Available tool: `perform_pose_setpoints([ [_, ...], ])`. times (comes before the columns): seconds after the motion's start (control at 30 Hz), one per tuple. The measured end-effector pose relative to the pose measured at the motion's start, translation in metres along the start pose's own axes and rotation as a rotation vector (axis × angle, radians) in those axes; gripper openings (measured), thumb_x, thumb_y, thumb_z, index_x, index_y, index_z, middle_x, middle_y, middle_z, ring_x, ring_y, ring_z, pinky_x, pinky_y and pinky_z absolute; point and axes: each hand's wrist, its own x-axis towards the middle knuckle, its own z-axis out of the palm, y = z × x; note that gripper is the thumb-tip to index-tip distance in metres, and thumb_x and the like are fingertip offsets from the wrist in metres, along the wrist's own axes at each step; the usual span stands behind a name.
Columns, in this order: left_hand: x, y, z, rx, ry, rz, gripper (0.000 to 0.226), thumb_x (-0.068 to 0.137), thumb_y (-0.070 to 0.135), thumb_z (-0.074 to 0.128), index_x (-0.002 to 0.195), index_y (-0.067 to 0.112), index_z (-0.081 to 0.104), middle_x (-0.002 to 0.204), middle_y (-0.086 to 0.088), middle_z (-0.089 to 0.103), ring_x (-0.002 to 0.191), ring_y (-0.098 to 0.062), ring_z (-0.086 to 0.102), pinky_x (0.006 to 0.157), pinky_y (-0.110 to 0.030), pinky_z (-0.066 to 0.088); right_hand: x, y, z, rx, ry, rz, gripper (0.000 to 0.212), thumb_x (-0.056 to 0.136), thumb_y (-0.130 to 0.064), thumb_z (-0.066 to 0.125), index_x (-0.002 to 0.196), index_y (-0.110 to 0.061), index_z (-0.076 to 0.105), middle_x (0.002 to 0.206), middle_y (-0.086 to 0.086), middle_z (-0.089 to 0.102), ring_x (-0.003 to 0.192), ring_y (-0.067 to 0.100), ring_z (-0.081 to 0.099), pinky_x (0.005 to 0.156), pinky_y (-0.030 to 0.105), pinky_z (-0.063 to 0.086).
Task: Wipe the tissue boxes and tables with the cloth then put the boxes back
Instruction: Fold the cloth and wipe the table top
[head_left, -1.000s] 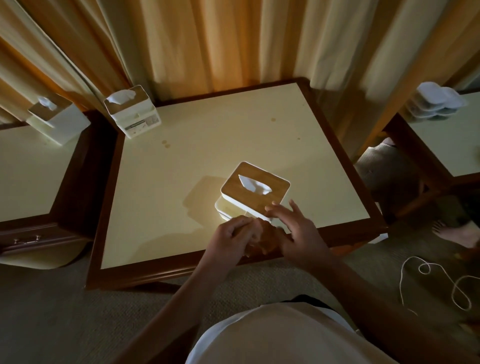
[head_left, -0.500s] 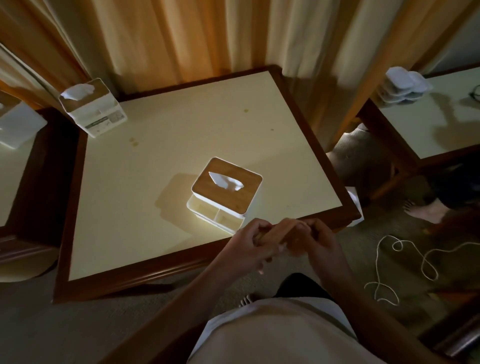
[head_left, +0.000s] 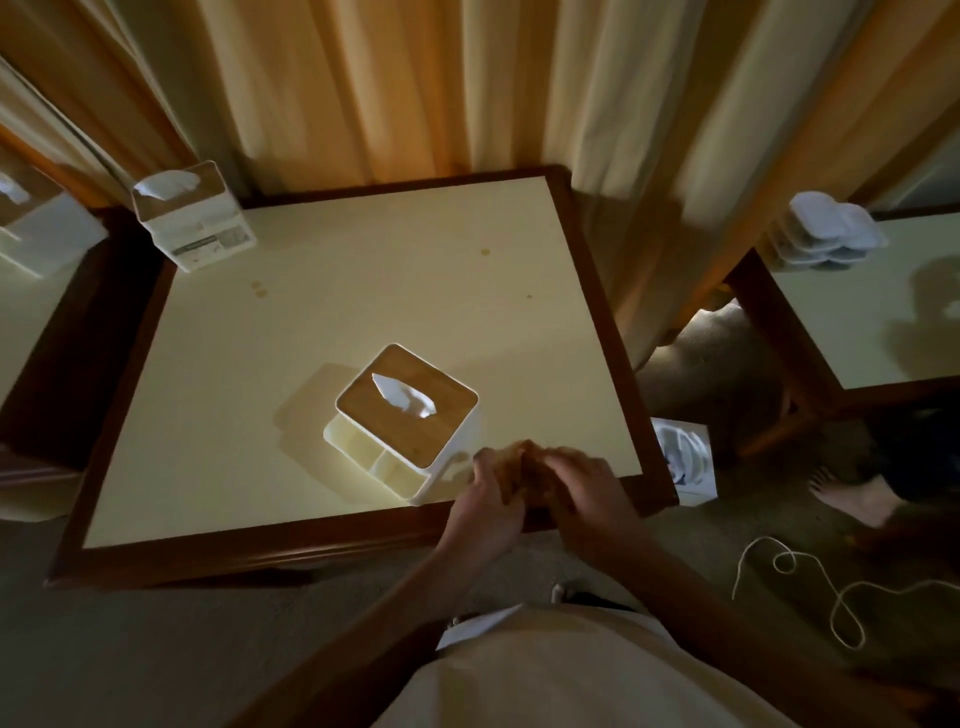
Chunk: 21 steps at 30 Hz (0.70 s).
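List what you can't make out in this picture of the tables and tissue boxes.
Head view only.
The cloth: held by the left hand and right hand, which cover most of it; motion-blurred.
Leftmost tissue box: cut off by the left frame edge.
Label on the far tissue box: too small to read.
White stack on the right table: blurred, unidentifiable.

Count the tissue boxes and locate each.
3. The wooden-lidded tissue box stands near the middle table's front edge; the corner tissue box at its back left; the left tissue box on the left table, partly cut off. More may be hidden.
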Motion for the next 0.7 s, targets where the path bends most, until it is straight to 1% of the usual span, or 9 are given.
perform_pose_setpoints([
  [0.07, 0.005, -0.006, 0.011, 0.156, -0.019, 0.046, 0.070, 0.096, 0.007, 0.052, 0.156, 0.030, 0.024, 0.131, -0.008, 0.050, 0.119, -0.032, 0.062, 0.084, -0.036, 0.057, 0.006, 0.010, 0.003, -0.265, -0.236, -0.032, 0.051, 0.105, -0.042, 0.042, 0.155, -0.043, 0.031, 0.162, -0.008, 0.032, 0.131, 0.027, 0.045, 0.106, 0.050, 0.042],
  [0.13, 0.005, -0.003, 0.018, 0.209, -0.032, 0.020, 0.075, 0.094, 0.004, 0.051, 0.159, 0.031, 0.023, 0.148, -0.013, 0.037, 0.134, -0.033, 0.048, 0.093, -0.029, 0.045, 0.008, 0.013, -0.001, -0.428, -0.338, -0.013, 0.055, 0.106, -0.042, 0.043, 0.158, -0.041, 0.025, 0.166, -0.007, 0.021, 0.135, 0.030, 0.038, 0.110, 0.052, 0.036],
  [0.23, 0.008, 0.009, 0.024, 0.214, -0.020, 0.021, 0.061, 0.093, 0.003, 0.053, 0.149, 0.025, 0.038, 0.139, -0.003, 0.042, 0.117, -0.021, 0.050, 0.077, -0.020, 0.044, 0.014, 0.023, -0.018, -0.466, -0.218, 0.025, 0.046, 0.105, -0.041, 0.039, 0.151, -0.035, 0.037, 0.165, -0.007, 0.025, 0.132, 0.031, 0.041, 0.107, 0.052, 0.037],
  [0.33, 0.016, 0.019, 0.032, 0.274, -0.006, 0.031, 0.051, 0.091, 0.010, 0.063, 0.139, 0.019, 0.046, 0.125, 0.000, 0.052, 0.103, -0.019, 0.054, 0.070, -0.029, 0.042, 0.024, 0.040, -0.032, -0.439, -0.192, 0.031, 0.038, 0.105, -0.041, 0.038, 0.139, -0.031, 0.051, 0.157, -0.006, 0.039, 0.130, 0.029, 0.045, 0.106, 0.051, 0.039],
  [0.43, 0.022, 0.028, 0.042, 0.268, 0.037, -0.039, 0.034, 0.095, 0.018, 0.064, 0.128, 0.018, 0.054, 0.111, -0.003, 0.063, 0.092, -0.019, 0.061, 0.065, -0.031, 0.046, 0.030, 0.058, -0.044, -0.276, -0.181, 0.076, 0.037, 0.102, -0.044, 0.047, 0.134, -0.027, 0.057, 0.144, 0.001, 0.050, 0.127, 0.030, 0.049, 0.104, 0.049, 0.042],
  [0.5, 0.024, 0.035, 0.046, 0.174, 0.040, -0.053, 0.014, 0.103, 0.024, 0.060, 0.116, 0.019, 0.060, 0.099, -0.002, 0.068, 0.079, -0.014, 0.063, 0.062, -0.029, 0.048, 0.033, 0.067, -0.054, -0.141, -0.115, 0.097, 0.043, 0.094, -0.047, 0.055, 0.130, -0.024, 0.057, 0.133, 0.005, 0.053, 0.120, 0.031, 0.054, 0.098, 0.051, 0.047],
  [0.57, 0.025, 0.043, 0.046, 0.074, 0.015, -0.002, 0.009, 0.105, 0.029, 0.059, 0.111, 0.024, 0.064, 0.088, 0.000, 0.070, 0.065, -0.009, 0.060, 0.058, -0.029, 0.046, 0.034, 0.070, -0.061, -0.055, -0.097, 0.023, 0.051, 0.090, -0.050, 0.058, 0.135, -0.028, 0.051, 0.139, 0.002, 0.052, 0.122, 0.028, 0.053, 0.098, 0.051, 0.048],
  [0.63, 0.025, 0.055, 0.046, 0.036, -0.009, 0.087, 0.008, 0.105, 0.033, 0.059, 0.106, 0.031, 0.067, 0.082, 0.006, 0.069, 0.061, -0.006, 0.056, 0.060, -0.029, 0.043, 0.035, 0.066, -0.068, 0.009, -0.104, -0.099, 0.053, 0.095, -0.047, 0.059, 0.144, -0.037, 0.044, 0.140, -0.008, 0.057, 0.125, 0.022, 0.057, 0.099, 0.052, 0.049],
  [0.7, 0.024, 0.069, 0.043, -0.019, -0.002, 0.152, 0.010, 0.105, 0.034, 0.060, 0.101, 0.031, 0.068, 0.078, 0.009, 0.069, 0.063, -0.008, 0.057, 0.064, -0.033, 0.043, 0.036, 0.060, -0.077, 0.084, -0.088, -0.153, 0.051, 0.094, -0.036, 0.063, 0.144, -0.039, 0.048, 0.114, -0.017, 0.069, 0.109, 0.013, 0.066, 0.091, 0.051, 0.053],
])
